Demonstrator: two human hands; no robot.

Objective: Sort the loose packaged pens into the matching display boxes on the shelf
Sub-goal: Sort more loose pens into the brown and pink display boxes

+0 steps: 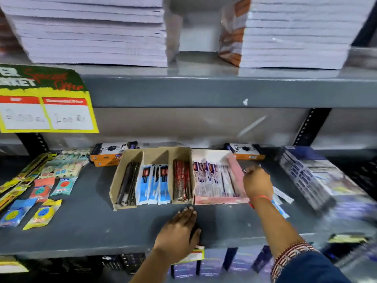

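Looking down at a grey shelf (91,227), we see a brown box (152,154) with three bays: dark pens (128,183) in the left bay, blue packs (154,184) in the middle, red pens (182,182) in the right. Touching its right wall sits a pink box (221,200) holding purple-and-white packs (212,178).

Left hand (179,231) lies flat on the shelf near the front edge, fingers together and pointing at the boxes, holding nothing. Right hand (257,183) is at the pink box's right wall, fingers curled; something small shows at the fingertips, but blur hides whether it is gripped, so we cannot tell its grasp.

Loose packs (282,198) lie on the shelf just right of the right wrist, partly hidden by the arm.

Left of the brown box, coloured packets (42,213) lie scattered. Paper stacks (91,31) fill the shelf above.
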